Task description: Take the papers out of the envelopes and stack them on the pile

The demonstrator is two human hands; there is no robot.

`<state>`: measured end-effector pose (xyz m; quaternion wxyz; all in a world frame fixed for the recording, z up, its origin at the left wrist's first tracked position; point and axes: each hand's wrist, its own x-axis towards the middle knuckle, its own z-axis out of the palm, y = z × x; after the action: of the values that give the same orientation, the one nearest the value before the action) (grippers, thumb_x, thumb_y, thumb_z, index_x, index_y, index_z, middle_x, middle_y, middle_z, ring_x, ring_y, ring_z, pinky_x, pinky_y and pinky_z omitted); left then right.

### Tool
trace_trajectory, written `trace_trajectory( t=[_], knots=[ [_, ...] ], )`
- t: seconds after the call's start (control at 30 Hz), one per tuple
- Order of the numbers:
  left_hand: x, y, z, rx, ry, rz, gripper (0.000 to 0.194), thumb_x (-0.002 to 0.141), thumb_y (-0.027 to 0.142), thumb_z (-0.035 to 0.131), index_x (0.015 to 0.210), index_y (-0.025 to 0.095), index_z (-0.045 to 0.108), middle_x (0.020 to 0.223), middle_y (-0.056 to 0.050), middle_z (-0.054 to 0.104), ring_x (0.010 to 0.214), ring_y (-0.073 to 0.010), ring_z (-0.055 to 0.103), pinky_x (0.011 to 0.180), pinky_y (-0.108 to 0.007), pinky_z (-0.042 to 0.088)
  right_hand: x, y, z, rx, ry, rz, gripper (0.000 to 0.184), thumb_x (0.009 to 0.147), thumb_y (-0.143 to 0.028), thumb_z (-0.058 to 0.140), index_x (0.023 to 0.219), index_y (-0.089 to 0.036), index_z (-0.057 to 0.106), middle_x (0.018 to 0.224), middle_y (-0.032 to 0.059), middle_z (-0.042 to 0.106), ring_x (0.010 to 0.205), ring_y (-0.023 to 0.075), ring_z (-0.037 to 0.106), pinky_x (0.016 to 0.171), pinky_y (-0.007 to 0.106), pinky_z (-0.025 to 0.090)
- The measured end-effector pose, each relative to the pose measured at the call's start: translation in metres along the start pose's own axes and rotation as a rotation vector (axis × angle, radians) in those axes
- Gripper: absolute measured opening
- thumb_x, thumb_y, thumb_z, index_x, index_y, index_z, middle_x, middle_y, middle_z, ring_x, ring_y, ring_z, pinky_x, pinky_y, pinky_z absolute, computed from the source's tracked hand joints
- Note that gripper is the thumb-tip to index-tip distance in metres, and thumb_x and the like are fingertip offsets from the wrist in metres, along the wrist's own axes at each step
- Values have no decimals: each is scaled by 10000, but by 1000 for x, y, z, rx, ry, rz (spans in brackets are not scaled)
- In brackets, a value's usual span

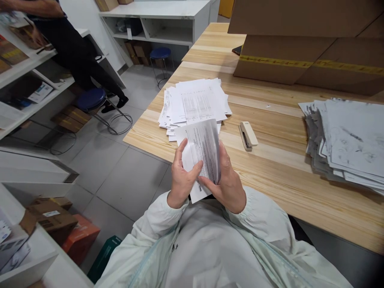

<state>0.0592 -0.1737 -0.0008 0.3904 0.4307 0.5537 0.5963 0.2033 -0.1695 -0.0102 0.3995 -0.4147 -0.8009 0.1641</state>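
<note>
A folded sheet of printed paper (pixel 201 150) is held in front of my chest, near the table's edge. My left hand (pixel 183 176) grips its left side, thumb lying across the printed face. On the right side my right hand (pixel 228 182) closes round the paper, its thumb also on the front. Both hands' other fingers are partly hidden behind the paper. Just beyond it lies an untidy pile of printed sheets (pixel 201 100) on the wooden table (pixel 270 120). A cream stapler (pixel 248 135) rests on the table to the right of my hands.
A thick paper stack (pixel 354 136) sits at the right. Large cardboard boxes (pixel 276 56) stand along the table's far side. At the upper left, a person in dark clothes (pixel 78 56) stands by shelves (pixel 45 60). Blue stools (pixel 91 99) and boxes (pixel 52 218) are on the left.
</note>
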Motion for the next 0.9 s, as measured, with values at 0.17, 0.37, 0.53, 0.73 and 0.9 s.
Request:
trace_trajectory(
  t=[0.17,0.37,0.53,0.73,0.9],
  knots=[
    [-2,-4,3,-27,10,2,756,791,316,782,1462,252,439,1477,-112,534,1358,-288,529,1133,-451,446,0,3,1,-101,110,-45,950,933,-276,635,1623,-305,-17,1635,147,296,1463,304,398,962,461,594],
    [0,-1,1,-16,-44,9,512,822,426,750,1265,218,601,1320,-101,644,1263,-267,589,1078,-417,469,-3,2,1,-21,52,12,1049,919,-342,653,1612,-210,-123,1569,190,409,1386,293,508,943,421,606],
    [-1,1,0,-44,-131,-66,630,710,569,810,1191,209,619,1137,-84,717,1044,-259,674,935,-386,526,-4,-4,0,-2,-114,-27,925,936,-261,586,1627,-209,-27,1620,178,318,1466,284,395,1069,447,526],
    [-2,2,1,-5,-125,-61,669,673,577,832,1186,209,611,1176,-81,712,1102,-268,651,978,-384,497,-7,-3,2,15,-117,-11,916,943,-253,559,1625,-220,-50,1649,172,248,1517,282,292,1141,486,450],
    [-2,-1,0,8,-105,-46,639,694,554,827,1196,214,624,1216,-84,701,1168,-279,632,1033,-398,470,-7,0,1,56,-120,-29,949,936,-291,597,1624,-221,-52,1651,171,243,1528,275,266,1159,478,430]
  ],
)
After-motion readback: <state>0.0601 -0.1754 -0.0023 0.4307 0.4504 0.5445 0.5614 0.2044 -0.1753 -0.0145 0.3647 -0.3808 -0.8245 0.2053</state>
